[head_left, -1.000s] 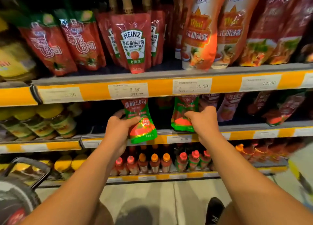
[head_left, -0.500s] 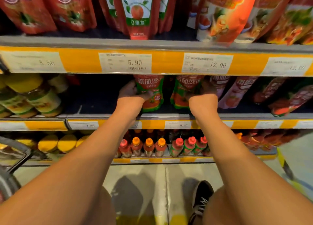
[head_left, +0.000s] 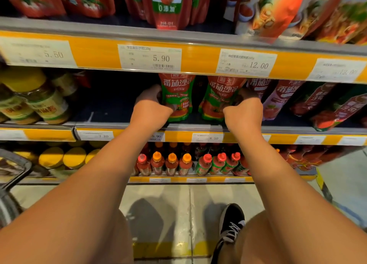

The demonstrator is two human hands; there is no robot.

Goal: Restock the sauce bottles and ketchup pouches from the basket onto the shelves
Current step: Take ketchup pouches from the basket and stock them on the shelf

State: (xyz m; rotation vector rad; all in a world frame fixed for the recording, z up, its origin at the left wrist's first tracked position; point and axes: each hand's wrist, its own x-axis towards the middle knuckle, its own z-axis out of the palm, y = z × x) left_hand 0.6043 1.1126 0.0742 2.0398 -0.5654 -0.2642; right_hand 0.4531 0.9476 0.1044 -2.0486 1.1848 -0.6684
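Red-green pouches stand on shelf, 12 o'clock; left hand and right hand curl fingers around them; release pending

You stand in a shop aisle, at a supermarket shelving unit: price labels sit in orange shelf-edge strips, with rows of ketchup pouches, sauce bottles and jars stacked behind them.

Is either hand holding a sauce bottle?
No: the left hand and right hand each grip a green-and-red ketchup pouch.
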